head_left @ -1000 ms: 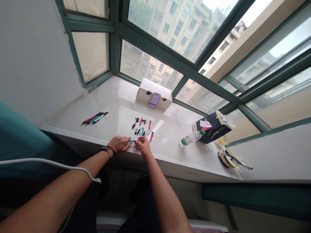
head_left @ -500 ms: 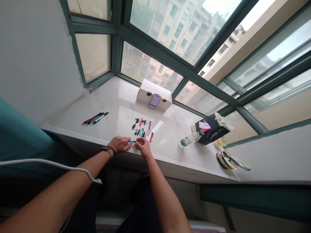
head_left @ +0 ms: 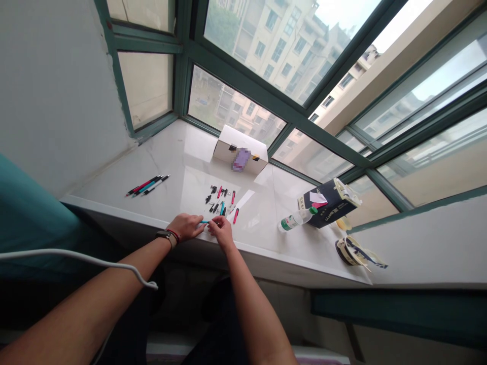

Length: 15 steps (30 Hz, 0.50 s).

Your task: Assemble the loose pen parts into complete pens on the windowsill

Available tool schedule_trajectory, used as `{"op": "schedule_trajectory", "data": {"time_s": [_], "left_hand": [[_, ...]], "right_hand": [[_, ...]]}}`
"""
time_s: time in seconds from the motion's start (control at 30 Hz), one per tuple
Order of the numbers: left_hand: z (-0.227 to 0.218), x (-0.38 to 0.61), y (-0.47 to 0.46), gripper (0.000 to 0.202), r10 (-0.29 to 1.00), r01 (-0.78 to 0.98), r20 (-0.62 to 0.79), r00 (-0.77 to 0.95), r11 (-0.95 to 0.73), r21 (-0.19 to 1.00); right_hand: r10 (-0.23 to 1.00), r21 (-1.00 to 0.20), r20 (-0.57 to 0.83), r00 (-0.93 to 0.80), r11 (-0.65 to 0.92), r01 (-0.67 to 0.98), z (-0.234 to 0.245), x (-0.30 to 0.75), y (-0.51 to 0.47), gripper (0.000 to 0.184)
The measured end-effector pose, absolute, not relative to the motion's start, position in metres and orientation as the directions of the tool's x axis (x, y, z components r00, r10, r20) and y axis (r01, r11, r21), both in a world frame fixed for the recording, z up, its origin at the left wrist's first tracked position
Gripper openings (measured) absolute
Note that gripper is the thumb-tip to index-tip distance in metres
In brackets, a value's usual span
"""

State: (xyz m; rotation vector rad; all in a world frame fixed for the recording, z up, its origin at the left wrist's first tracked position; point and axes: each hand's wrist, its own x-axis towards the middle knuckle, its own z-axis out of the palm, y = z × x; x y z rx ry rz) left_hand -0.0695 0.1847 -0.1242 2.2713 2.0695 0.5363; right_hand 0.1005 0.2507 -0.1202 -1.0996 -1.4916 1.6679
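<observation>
while both hands meet near the ledge's front edge, a slim blue pen piece bridges them

the blue pen piece (head_left: 204,222) lies right of the left hand (head_left: 185,226) and left of the right hand (head_left: 220,230), its long axis running roughly left to right between them. the left hand, palm down, has thumb and fingers pinched together on its left end. the right hand's fingers curl in at the other end; whether they are clamped on it, i cannot tell. neither hand is clearly nearer. the left forearm slants in from lower left, a watch (head_left: 163,234) at the wrist; the right forearm leans up from lower right. just beyond the right fingertips, loose pen parts (head_left: 216,208) are spread on the white ledge (head_left: 258,228).
</observation>
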Motion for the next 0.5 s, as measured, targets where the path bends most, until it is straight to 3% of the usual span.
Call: {"op": "schedule_trajectory", "data": {"time_s": [0.5], "left_hand": [[-0.1234, -0.0695, 0.1846, 0.039, 0.970, 0.972, 0.238, 0.052, -0.103, 0.210]], "right_hand": [[0.884, -0.986, -0.164, -0.437, -0.158, 0.050, -0.1195, 0.1019, 0.2515, 0.035]]}}
